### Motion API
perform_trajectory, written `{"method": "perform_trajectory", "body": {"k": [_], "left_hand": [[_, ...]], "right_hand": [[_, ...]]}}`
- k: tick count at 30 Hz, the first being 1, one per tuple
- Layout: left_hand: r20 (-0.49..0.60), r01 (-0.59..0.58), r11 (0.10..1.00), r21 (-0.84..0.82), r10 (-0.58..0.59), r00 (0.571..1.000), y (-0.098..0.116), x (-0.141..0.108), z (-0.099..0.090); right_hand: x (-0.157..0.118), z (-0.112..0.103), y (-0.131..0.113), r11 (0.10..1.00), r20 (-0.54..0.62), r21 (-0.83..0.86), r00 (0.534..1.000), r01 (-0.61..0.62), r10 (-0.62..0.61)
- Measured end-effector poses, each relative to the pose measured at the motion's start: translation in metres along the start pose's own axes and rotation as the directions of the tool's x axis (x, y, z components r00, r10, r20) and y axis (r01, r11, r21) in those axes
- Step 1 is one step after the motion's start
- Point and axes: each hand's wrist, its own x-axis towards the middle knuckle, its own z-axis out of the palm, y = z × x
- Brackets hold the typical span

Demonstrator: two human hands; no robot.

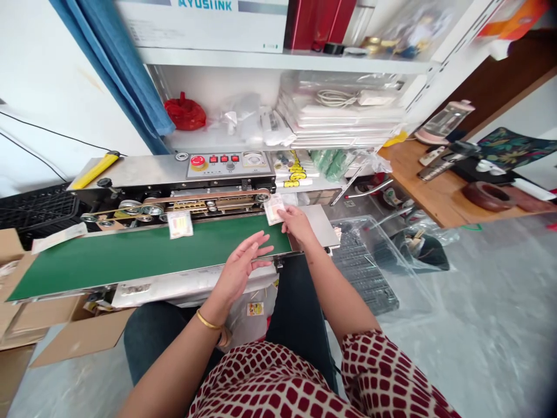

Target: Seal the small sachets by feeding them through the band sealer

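Note:
My right hand (296, 225) pinches the lower right edge of a small flat packet (274, 209) at the right end of the sealing machine. The packet's upper edge is close to the machine's roller. My left hand (243, 267) hovers with its fingers spread over the front edge of the green conveyor belt (117, 251), holding nothing. Another packet (180, 224), pale with a yellow and pink print, lies farther left along the belt against the machine's band. A third, whitish packet (60, 237) rests tilted at the belt's far left end.
The control panel (228, 166) with red buttons faces me behind the belt. A yellow-handled tool (96, 170) lies on the machine's top. Cardboard boxes (82, 337) stand at lower left, a clear plastic bin (404, 278) at right. Shelves (287, 58) with bags rise behind; a wooden table (439, 197) stands right.

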Motion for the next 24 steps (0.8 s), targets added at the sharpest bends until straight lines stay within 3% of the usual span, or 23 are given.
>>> {"method": "perform_trajectory", "body": {"k": [3,5,7,11,12,14,15,16,19,20,22,24], "left_hand": [[0.007,0.011,1.000,0.018,-0.011,1.000,0.000,-0.003,0.000],[0.026,0.024,0.999,0.039,-0.025,0.999,0.000,-0.007,0.001],[0.059,0.049,0.997,0.061,-0.053,0.997,-0.003,-0.011,0.003],[0.148,0.127,0.978,0.168,-0.152,0.977,-0.024,-0.020,0.017],[0.172,0.144,0.965,0.219,-0.183,0.968,-0.033,-0.022,0.022],[0.224,0.171,0.924,0.341,-0.256,0.940,-0.051,-0.026,0.032],[0.246,0.178,0.898,0.401,-0.293,0.924,-0.060,-0.027,0.037],[0.262,0.187,0.870,0.457,-0.332,0.906,-0.068,-0.028,0.042],[0.262,0.224,0.791,0.570,-0.433,0.862,-0.090,-0.028,0.051],[0.251,0.241,0.771,0.589,-0.458,0.853,-0.096,-0.027,0.052],[0.221,0.283,0.736,0.616,-0.505,0.834,-0.107,-0.023,0.053],[0.184,0.328,0.703,0.631,-0.547,0.817,-0.117,-0.018,0.052]], "right_hand": [[-0.003,-0.006,-0.006,0.977,-0.102,-0.164,0.983,0.132,-0.150],[-0.009,-0.030,-0.008,0.950,-0.250,-0.228,0.930,0.213,-0.269],[-0.015,-0.071,-0.007,0.910,-0.426,-0.305,0.814,0.281,-0.394],[-0.024,-0.182,0.015,0.841,-0.704,-0.473,0.460,0.263,-0.541],[-0.026,-0.210,0.026,0.841,-0.740,-0.490,0.399,0.230,-0.541],[-0.027,-0.255,0.057,0.860,-0.790,-0.492,0.348,0.133,-0.505],[-0.027,-0.271,0.075,0.878,-0.812,-0.475,0.356,0.059,-0.463],[-0.026,-0.283,0.095,0.893,-0.827,-0.448,0.401,-0.046,-0.394],[-0.020,-0.291,0.158,0.835,-0.797,-0.359,0.602,-0.416,-0.043],[-0.017,-0.288,0.178,0.793,-0.758,-0.346,0.648,-0.501,0.078],[-0.008,-0.278,0.215,0.745,-0.676,-0.335,0.698,-0.577,0.236],[0.006,-0.269,0.247,0.724,-0.599,-0.345,0.734,-0.598,0.321]]}}
